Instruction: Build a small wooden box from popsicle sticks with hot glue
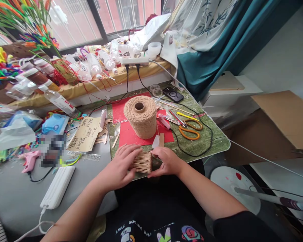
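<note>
Near the table's front edge, a small block wrapped in rows of jute twine (142, 162) is held between both hands. My left hand (122, 164) lies over its left side, fingers closed on it and hiding that end. My right hand (166, 161) grips its right end between thumb and fingers. Just beyond stands a large spool of jute twine (142, 121), upright on red paper (126, 136). Between spool and block lie a wooden piece (162, 139) and a whitish scrap (156, 142). A pink hot glue gun (164, 121) rests right of the spool.
Orange-handled scissors (190, 129), a yellow pen (187, 116) and a black phone (173, 94) lie to the right, with a black cord (209, 144) looping round. On the left are sandpaper (85, 134), another pink glue gun (30, 160) and a white power strip (57, 187).
</note>
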The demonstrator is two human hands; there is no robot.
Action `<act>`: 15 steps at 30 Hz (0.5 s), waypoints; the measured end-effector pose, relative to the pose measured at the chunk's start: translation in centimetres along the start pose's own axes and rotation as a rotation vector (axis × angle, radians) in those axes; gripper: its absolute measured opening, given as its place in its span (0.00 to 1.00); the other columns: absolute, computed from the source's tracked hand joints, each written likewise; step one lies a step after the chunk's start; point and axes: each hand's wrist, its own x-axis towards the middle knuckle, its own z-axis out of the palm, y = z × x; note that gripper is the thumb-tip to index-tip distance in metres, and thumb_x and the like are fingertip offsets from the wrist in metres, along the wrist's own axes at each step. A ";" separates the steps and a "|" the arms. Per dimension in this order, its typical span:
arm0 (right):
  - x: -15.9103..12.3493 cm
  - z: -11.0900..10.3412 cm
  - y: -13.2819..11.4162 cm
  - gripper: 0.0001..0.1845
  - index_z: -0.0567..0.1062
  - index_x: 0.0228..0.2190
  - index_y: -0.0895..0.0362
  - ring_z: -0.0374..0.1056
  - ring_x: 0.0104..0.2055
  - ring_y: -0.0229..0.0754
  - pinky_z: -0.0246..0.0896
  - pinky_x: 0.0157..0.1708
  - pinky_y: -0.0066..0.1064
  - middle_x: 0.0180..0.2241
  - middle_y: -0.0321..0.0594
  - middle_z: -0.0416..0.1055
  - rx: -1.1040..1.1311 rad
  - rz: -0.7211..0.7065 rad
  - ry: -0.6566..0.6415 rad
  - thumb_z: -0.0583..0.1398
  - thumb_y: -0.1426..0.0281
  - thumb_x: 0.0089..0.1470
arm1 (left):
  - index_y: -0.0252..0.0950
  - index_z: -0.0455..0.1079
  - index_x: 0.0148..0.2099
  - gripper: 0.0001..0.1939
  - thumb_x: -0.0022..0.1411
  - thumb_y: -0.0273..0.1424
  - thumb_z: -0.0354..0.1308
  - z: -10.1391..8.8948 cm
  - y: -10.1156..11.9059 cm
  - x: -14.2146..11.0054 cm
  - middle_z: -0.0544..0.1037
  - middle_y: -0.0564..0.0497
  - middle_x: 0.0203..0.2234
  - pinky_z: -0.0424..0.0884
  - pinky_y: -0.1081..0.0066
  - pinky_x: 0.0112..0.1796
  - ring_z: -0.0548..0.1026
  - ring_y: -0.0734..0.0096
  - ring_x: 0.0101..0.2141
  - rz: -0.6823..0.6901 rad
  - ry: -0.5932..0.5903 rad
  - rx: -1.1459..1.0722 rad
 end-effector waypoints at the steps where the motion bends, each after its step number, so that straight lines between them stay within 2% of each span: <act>1: -0.1 0.1 0.1 0.44 0.68 0.52 0.56 0.75 0.36 0.49 0.72 0.37 0.39 0.37 0.43 0.76 -0.002 0.005 -0.001 0.72 0.40 0.47 | 0.43 0.55 0.76 0.37 0.69 0.38 0.60 -0.1 0.9 0.7 0.67 0.40 0.68 0.50 0.38 0.70 0.65 0.42 0.67 0.032 0.005 0.065; 2: -0.2 0.1 0.1 0.42 0.68 0.51 0.56 0.75 0.37 0.50 0.72 0.37 0.39 0.37 0.43 0.76 -0.003 0.008 -0.005 0.71 0.40 0.48 | 0.41 0.55 0.76 0.40 0.67 0.43 0.63 0.1 1.7 1.4 0.69 0.38 0.67 0.49 0.36 0.70 0.67 0.40 0.66 0.056 0.006 0.106; 4: -0.3 0.2 0.2 0.39 0.69 0.50 0.56 0.76 0.38 0.50 0.73 0.38 0.40 0.37 0.44 0.76 -0.011 0.011 -0.014 0.71 0.41 0.50 | 0.37 0.56 0.75 0.49 0.61 0.56 0.66 0.8 2.6 2.7 0.71 0.34 0.66 0.55 0.36 0.66 0.71 0.36 0.62 0.078 -0.010 0.166; 6: -0.4 0.1 0.2 0.38 0.69 0.50 0.56 0.76 0.38 0.50 0.73 0.39 0.41 0.38 0.45 0.77 -0.014 0.009 -0.023 0.71 0.42 0.51 | 0.35 0.58 0.73 0.55 0.55 0.64 0.66 1.6 2.6 3.5 0.74 0.32 0.62 0.64 0.39 0.59 0.75 0.34 0.57 0.066 -0.019 0.224; 8: -0.3 -0.1 0.1 0.38 0.69 0.50 0.57 0.76 0.38 0.50 0.74 0.40 0.41 0.38 0.45 0.77 -0.006 0.005 -0.025 0.72 0.44 0.51 | 0.34 0.62 0.71 0.57 0.52 0.68 0.64 2.1 2.1 3.7 0.77 0.32 0.57 0.68 0.43 0.54 0.77 0.36 0.52 0.065 -0.021 0.256; 10: -0.1 -0.3 0.0 0.38 0.69 0.52 0.57 0.76 0.39 0.50 0.74 0.41 0.42 0.39 0.46 0.78 -0.006 -0.028 -0.012 0.72 0.45 0.51 | 0.35 0.64 0.68 0.53 0.54 0.68 0.62 2.3 1.4 3.6 0.79 0.35 0.54 0.69 0.46 0.52 0.78 0.39 0.50 0.072 -0.005 0.255; 13: 0.2 -0.5 0.0 0.40 0.68 0.56 0.58 0.76 0.41 0.52 0.74 0.44 0.45 0.41 0.49 0.78 -0.051 -0.104 0.035 0.71 0.47 0.54 | 0.37 0.64 0.66 0.44 0.60 0.63 0.62 2.0 0.8 2.9 0.79 0.38 0.53 0.68 0.50 0.52 0.78 0.44 0.50 0.058 0.034 0.240; 15: 0.3 -0.5 0.0 0.39 0.67 0.58 0.59 0.76 0.42 0.52 0.74 0.45 0.46 0.42 0.50 0.78 -0.077 -0.127 0.053 0.69 0.49 0.57 | 0.37 0.63 0.65 0.42 0.61 0.61 0.63 1.9 0.6 2.5 0.79 0.38 0.53 0.68 0.51 0.53 0.78 0.46 0.50 0.053 0.055 0.242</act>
